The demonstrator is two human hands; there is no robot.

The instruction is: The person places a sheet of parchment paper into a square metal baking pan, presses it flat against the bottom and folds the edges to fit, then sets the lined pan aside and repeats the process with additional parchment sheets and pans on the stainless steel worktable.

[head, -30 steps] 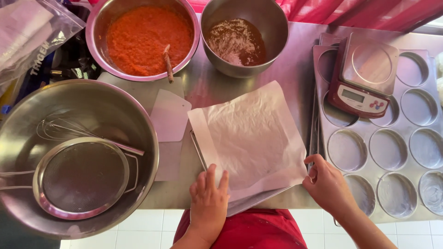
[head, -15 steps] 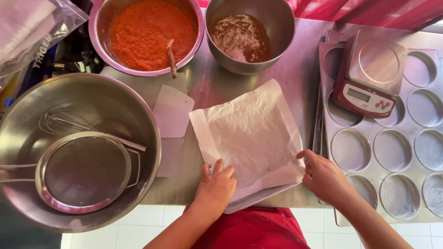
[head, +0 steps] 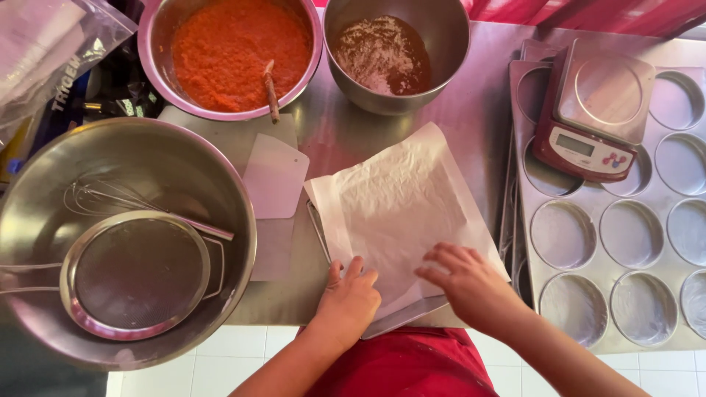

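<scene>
- Left hand [head: 351, 298] flat, palm down, fingers loosely spread, pressing on the near left part of the parchment paper [head: 401, 213]; gripping nothing.
- Right hand [head: 471, 283] likewise flat and open, fingers fanned toward the left, resting on the near right part of the same sheet; nothing clasped.
- Parchment paper lying crinkled and turned at an angle at the near edge of the steel table [head: 478, 110], roughly mid-way along it, covering a flat metal tray [head: 401, 317] whose rim peeks out at the sheet's left side and near corner.
- Just left of the sheet, a white plastic scraper [head: 273, 176], apart from the paper.
- At the near left corner, a large steel bowl [head: 176, 176] holding a wire whisk [head: 110, 198] and a round mesh sieve [head: 136, 273], the sieve lying over the whisk.
- Along the far edge, a steel bowl of orange-red purée [head: 232, 44] with a wooden stick [head: 271, 88] leaning in it, and beside it a smaller steel bowl of brown batter dusted with flour [head: 386, 51].
- On the right side, a muffin tray [head: 632, 235] with round cups, reaching the near edge; a maroon kitchen scale [head: 596, 110] sitting on its far part.
- At the far left corner, a clear plastic bag [head: 44, 44], contents unclear.
- Below the table edge, red clothing [head: 412, 364] and white floor tiles [head: 265, 342].
</scene>
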